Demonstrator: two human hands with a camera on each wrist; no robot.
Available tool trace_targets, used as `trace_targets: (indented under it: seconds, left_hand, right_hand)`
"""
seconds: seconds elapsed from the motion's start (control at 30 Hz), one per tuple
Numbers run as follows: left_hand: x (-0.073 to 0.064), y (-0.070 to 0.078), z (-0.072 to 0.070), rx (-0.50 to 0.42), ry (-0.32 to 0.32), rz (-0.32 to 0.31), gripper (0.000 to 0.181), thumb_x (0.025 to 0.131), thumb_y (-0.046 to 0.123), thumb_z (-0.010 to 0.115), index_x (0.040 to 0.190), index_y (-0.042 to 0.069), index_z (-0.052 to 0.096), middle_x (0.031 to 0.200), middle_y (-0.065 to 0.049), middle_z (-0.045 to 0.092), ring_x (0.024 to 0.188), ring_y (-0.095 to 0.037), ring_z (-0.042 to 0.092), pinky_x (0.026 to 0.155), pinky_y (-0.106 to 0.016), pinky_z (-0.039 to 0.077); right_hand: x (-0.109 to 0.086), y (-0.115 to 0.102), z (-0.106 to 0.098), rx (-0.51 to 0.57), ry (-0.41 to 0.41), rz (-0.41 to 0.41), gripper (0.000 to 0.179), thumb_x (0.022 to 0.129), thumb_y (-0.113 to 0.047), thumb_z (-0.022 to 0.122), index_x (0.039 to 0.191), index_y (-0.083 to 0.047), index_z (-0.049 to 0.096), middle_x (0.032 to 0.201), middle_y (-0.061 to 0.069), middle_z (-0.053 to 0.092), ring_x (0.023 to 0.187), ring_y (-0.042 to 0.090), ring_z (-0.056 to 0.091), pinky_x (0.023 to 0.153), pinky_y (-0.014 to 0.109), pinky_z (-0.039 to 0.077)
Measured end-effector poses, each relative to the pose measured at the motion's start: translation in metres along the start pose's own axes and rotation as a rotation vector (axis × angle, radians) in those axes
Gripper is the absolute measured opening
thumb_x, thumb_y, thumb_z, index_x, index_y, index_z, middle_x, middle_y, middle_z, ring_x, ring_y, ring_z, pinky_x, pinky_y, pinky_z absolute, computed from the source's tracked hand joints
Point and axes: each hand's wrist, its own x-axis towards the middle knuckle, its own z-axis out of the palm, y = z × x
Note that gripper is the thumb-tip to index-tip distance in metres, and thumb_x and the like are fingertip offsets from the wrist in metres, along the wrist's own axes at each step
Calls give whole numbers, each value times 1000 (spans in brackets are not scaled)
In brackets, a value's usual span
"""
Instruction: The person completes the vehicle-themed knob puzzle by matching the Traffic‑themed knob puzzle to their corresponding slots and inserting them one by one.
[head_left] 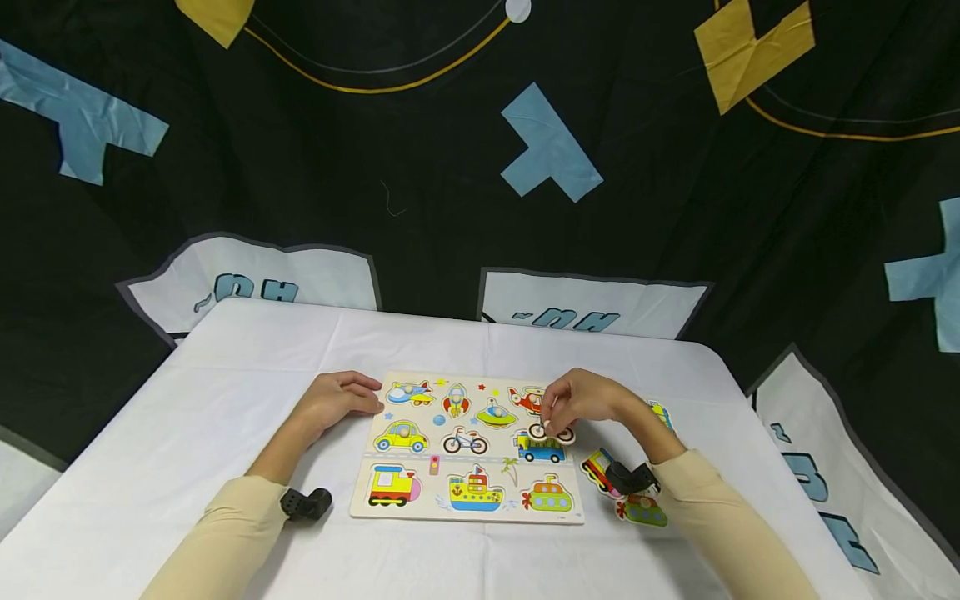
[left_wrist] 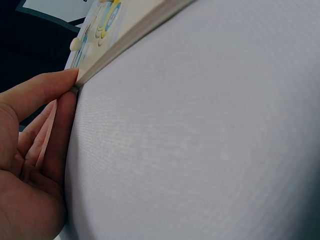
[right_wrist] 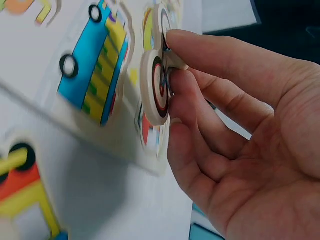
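Note:
A flat wooden puzzle board (head_left: pixel 468 479) printed with vehicles lies on the table. At its upper left corner, my left hand (head_left: pixel 333 402) pinches the edge between thumb and finger, as the left wrist view shows. My right hand (head_left: pixel 588 398) holds a bicycle puzzle piece (right_wrist: pixel 156 90) with its fingertips, tilted just above the board's right side. Below the piece is the blue and yellow bus (right_wrist: pixel 92 67). The printed bicycle (head_left: pixel 465 442) shows in the board's middle row. Knobs stand on the plane (head_left: pixel 409 392), rocket (head_left: pixel 455 401), saucer (head_left: pixel 496 414) and car (head_left: pixel 401 436).
Right of the board lie a loose train piece (head_left: pixel 597 468) and a submarine piece (head_left: pixel 643 511), partly behind the right wrist's black camera (head_left: pixel 632 478). Another loose piece (head_left: pixel 662 414) shows behind the right forearm. A white cloth (head_left: pixel 420 558) covers the table, with a dark curtain behind.

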Motion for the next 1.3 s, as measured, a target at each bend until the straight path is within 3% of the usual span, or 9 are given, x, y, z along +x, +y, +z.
trace_targets:
  seconds: [0.57, 0.8, 1.3]
  left_hand:
    - [0, -1, 0, 9, 10, -4, 45, 82, 25, 82, 122, 9, 70, 94, -2, 80, 99, -19, 69, 98, -44, 46]
    - [0, -1, 0, 6, 6, -4, 45, 82, 25, 82, 122, 9, 70, 94, -2, 79, 95, -18, 70, 95, -41, 47]
    - [0, 0, -2, -19, -4, 7, 46, 81, 24, 83, 122, 8, 69, 90, 0, 79, 87, -14, 70, 82, -28, 48]
  right_hand:
    - [38, -43, 40, -22, -35, -75, 14, 76, -14, 87, 85, -11, 76, 68, -4, 71, 66, 10, 60, 71, 26, 45]
    - [47, -55, 56, -24, -36, -111, 12, 77, -14, 85, 84, -12, 76, 65, -4, 70, 62, 11, 58, 62, 25, 43]
    - [61, -63, 77, -47, 24, -134, 15, 74, -15, 88, 83, -12, 76, 66, -6, 69, 62, 7, 56, 61, 24, 40]
